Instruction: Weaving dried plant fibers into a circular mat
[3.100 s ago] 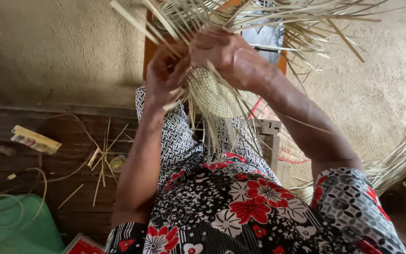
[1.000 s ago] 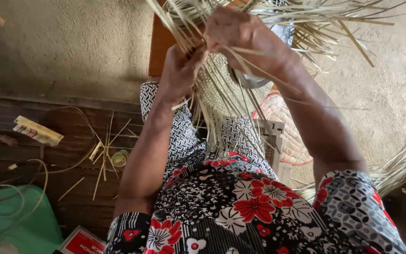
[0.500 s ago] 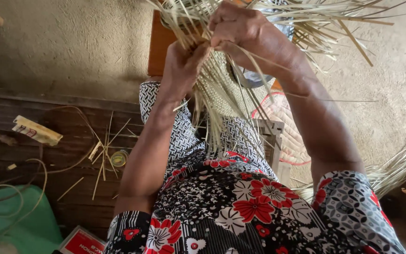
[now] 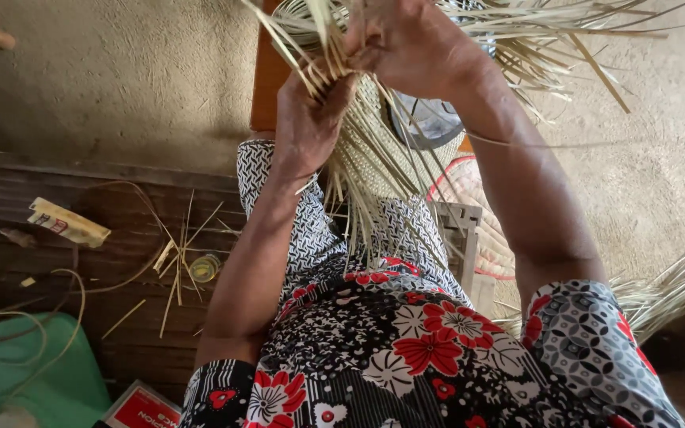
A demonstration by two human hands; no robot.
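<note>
- Gripping hard: a bunch of pale straw strips (image 4: 334, 71) is clenched in the left hand (image 4: 311, 119), fingers curled tight around it.
- Just right of that hand, the right hand (image 4: 414, 47) is closed over more strips, fingers bent in.
- Below both hands, the woven straw piece (image 4: 374, 158) is held up above the patterned dress (image 4: 406, 341).
- Left of the dress, loose strips (image 4: 176, 269) are scattered on the wooden boards (image 4: 81, 198).
</note>
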